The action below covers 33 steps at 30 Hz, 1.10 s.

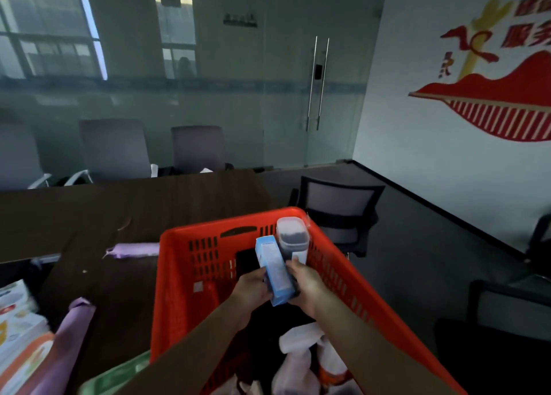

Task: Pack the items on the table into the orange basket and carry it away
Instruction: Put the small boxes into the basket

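Hands, the left hand (253,287) and right hand (308,284), grip a blue box (274,272) above the orange basket (173,245). Better to lay it flat.

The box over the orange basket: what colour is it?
The box is light blue; head view.

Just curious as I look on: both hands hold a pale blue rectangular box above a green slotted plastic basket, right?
Not quite: the slotted plastic basket is orange, not green. The head view shows the left hand and right hand holding the pale blue rectangular box above it.
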{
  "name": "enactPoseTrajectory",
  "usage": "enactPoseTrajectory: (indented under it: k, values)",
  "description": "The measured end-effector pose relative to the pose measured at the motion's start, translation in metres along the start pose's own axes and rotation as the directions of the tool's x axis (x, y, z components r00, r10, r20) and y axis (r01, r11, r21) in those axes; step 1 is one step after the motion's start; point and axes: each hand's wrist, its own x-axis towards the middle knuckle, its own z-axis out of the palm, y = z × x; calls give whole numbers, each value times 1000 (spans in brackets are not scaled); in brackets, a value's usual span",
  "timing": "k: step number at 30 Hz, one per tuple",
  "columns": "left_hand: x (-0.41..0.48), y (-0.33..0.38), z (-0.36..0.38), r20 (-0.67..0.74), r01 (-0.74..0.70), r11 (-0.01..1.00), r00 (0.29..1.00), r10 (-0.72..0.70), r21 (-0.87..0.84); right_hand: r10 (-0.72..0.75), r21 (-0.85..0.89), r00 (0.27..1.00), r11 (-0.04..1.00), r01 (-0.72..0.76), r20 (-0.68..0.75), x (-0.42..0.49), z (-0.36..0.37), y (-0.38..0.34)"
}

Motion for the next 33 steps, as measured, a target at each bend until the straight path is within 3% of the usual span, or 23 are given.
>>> enactPoseTrajectory:
  k: [6,10,13,15,17,19,22,27,31,33]
  values:
    - [22,-1,2,-35,-41,993,998,45,109,-32,60,999,998,33,-14,15,4,-3]
    - [8,9,0,-18,-26,998,999,27,66,-70,-85,994,994,63,-86,5,12,-10]
    - [-7,28,-14,-55,-89,996,994,89,1,-210,-260,957,953,154,-201,-20,30,-29]
    - [-17,42,-36,-87,-130,991,988,126,-41,-349,-289,921,912,290,-176,-39,55,-38]
    - [-28,59,-66,-91,-186,978,980,177,-96,-435,-212,891,890,403,-129,-61,90,-44]
    - [-41,74,-100,-116,-239,963,968,225,-125,-407,-144,912,906,397,-45,-71,129,-45]
    - [-61,81,-159,-291,-283,954,925,245,-94,-276,-119,954,950,289,114,-94,187,-37]
    - [-94,21,-251,-449,-73,995,893,34,-68,-33,-219,969,972,89,246,-118,252,27]
    - [-122,-77,-291,-371,253,965,891,-261,-70,39,-377,997,926,-12,65,-129,264,122]
    - [-137,-127,-301,-300,409,911,864,-405,-53,55,-571,998,818,-65,-34,-135,253,173]
